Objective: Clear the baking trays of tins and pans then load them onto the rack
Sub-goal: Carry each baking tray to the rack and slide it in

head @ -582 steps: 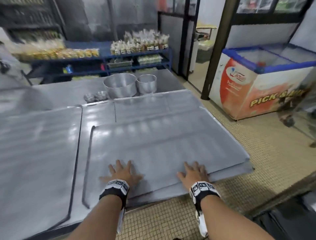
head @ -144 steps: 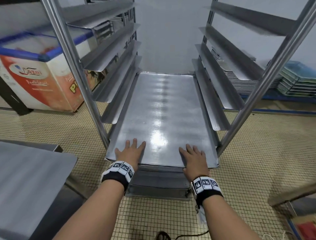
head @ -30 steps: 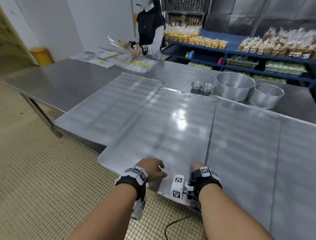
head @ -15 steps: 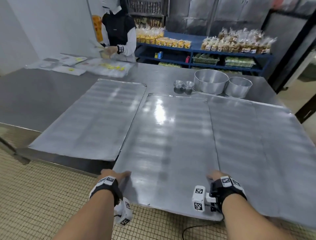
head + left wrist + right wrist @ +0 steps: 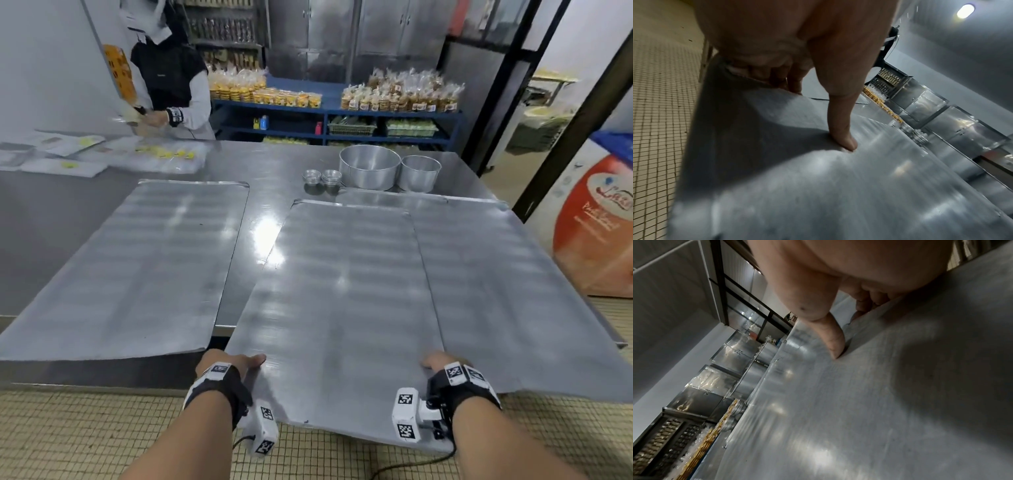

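At the near edge of the counter (image 5: 267, 164), both hands clamped on the middle baking tray (image 5: 342, 291): left hand (image 5: 227, 365) on its left near corner, right hand (image 5: 445, 365) on its right near corner. Thumbs pressed flat on top, as the wrist views show (image 5: 842, 139) (image 5: 835, 344), with the other fingers curled under the rim. Gripped wide apart like this, probably to keep so broad and thin a sheet level and stop it flexing or twisting.

Tray drawn out past the counter edge over the tiled floor (image 5: 68, 438), its far end apparently still lying on the counter and overlapping the right tray (image 5: 496, 274). Overhang likely wanted so that fingers can get underneath. Bare on top, so ready for carrying, judged from its surface.

Left tray (image 5: 137, 267) flat on the counter, well apart from the held one, also bare. Large round pan (image 5: 370, 166), smaller pan (image 5: 419, 173) and two stacks of small tins (image 5: 322, 177) set together just beyond the trays' far ends, off every tray, so clearing looks done. Rack not in view.

Across the counter, another person (image 5: 171, 78) busy with clear bags (image 5: 154, 157).

Next step, as a judgement: lifting the far end free without scraping the right tray.
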`<state>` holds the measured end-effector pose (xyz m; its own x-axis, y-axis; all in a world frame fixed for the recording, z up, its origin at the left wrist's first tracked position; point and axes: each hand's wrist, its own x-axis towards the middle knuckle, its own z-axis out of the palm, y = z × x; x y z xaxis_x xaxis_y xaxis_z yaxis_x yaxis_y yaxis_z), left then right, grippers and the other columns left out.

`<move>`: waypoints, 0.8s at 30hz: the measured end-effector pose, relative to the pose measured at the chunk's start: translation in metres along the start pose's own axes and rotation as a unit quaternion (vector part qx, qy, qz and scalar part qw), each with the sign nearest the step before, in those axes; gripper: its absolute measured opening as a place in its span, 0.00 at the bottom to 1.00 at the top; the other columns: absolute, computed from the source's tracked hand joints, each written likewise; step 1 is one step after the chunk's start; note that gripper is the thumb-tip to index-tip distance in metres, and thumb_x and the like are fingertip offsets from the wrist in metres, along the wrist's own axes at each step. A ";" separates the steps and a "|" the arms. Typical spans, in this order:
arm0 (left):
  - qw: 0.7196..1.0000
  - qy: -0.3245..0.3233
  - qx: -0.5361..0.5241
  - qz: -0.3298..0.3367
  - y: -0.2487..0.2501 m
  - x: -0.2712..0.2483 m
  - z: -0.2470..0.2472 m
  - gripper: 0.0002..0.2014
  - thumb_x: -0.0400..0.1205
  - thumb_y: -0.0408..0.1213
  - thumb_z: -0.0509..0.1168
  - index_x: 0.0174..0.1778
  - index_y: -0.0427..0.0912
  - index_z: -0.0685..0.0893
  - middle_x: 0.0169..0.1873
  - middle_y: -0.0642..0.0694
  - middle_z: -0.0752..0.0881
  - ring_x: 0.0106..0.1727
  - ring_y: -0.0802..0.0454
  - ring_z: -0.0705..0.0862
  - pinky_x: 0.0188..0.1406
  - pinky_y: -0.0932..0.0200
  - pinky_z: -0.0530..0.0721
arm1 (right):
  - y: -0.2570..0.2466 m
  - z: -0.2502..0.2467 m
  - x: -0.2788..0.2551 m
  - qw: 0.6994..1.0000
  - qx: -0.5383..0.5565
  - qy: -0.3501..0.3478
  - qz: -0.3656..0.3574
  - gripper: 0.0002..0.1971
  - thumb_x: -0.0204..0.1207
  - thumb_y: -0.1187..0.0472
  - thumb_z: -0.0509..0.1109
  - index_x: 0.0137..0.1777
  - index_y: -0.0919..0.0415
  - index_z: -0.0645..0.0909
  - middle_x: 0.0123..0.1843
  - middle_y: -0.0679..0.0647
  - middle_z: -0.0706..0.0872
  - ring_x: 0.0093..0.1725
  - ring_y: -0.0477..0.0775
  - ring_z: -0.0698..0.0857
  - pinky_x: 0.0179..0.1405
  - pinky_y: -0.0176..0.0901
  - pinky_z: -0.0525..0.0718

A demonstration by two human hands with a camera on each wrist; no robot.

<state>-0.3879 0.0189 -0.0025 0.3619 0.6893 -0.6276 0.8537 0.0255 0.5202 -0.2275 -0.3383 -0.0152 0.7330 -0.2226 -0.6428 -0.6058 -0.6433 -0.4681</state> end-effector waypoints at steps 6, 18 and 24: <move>0.999 -0.015 0.041 0.026 0.028 0.000 0.030 0.35 0.59 0.58 0.87 0.49 0.32 0.87 0.41 0.38 0.90 0.40 0.39 0.87 0.45 0.51 0.85 | 0.001 -0.036 0.001 0.996 0.016 0.060 0.065 0.15 0.79 0.62 0.71 0.61 0.72 0.83 0.54 0.60 0.83 0.48 0.60 0.82 0.36 0.39 0.76; 0.996 -0.003 0.089 0.021 0.079 0.021 0.116 0.47 0.40 0.66 0.84 0.50 0.42 0.85 0.45 0.38 0.89 0.51 0.31 0.87 0.51 0.40 0.91 | -0.007 -0.096 0.060 0.986 0.097 0.120 0.058 0.16 0.68 0.62 0.77 0.51 0.73 0.84 0.47 0.63 0.88 0.43 0.63 0.87 0.41 0.43 0.79; 0.987 0.023 0.153 0.041 0.115 -0.005 0.136 0.40 0.51 0.73 0.79 0.44 0.41 0.88 0.42 0.42 0.90 0.48 0.39 0.88 0.54 0.47 0.89 | -0.017 -0.118 0.085 0.987 0.122 0.087 0.058 0.14 0.75 0.63 0.73 0.33 0.68 0.73 0.52 0.63 0.84 0.50 0.66 0.85 0.47 0.43 0.78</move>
<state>-0.2402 -0.0803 -0.0182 0.4232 0.7128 -0.5593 0.8978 -0.2470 0.3646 -0.1186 -0.4329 0.0094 0.6834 -0.4197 -0.5974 -0.7298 -0.4148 -0.5435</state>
